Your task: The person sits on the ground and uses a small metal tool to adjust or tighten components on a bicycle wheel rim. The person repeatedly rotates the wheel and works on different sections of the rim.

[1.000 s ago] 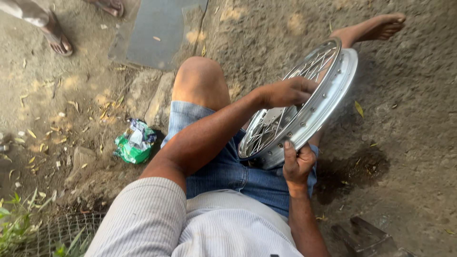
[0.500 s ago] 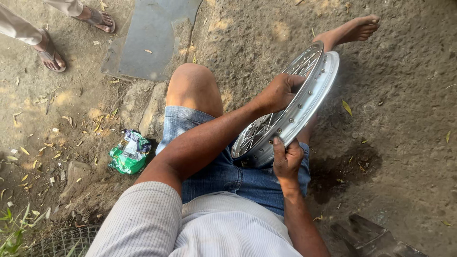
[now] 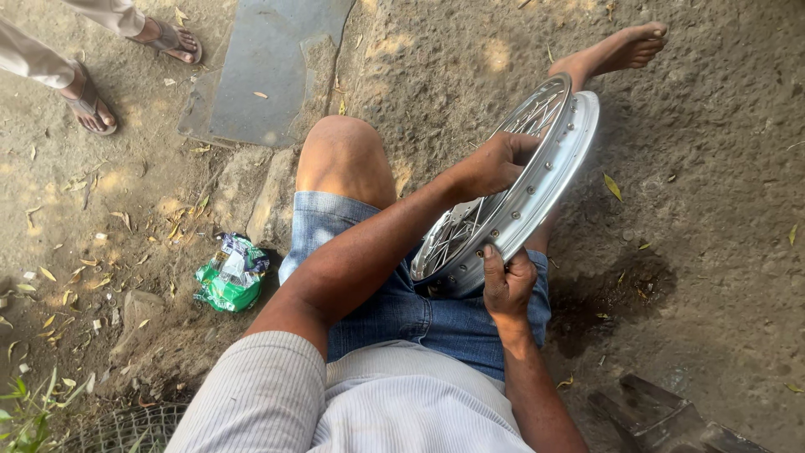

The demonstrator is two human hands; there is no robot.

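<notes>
Grey-and-white fine-striped short-sleeved shirt, blue denim shorts, bare forearms, bare legs, bare feet

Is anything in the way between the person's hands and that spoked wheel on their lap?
Nothing visible. The left hand already grips the upper rim of the wheel, and the right hand clasps its lower edge, so both touch the wheel directly.

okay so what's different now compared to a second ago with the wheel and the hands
Little changed. The spoked wheel rim sits slightly lower and nearer the lap. The left hand stays on the spokes, and the right hand still grips the rim's lower edge. The green wrapper hasn't moved on the ground.
</notes>
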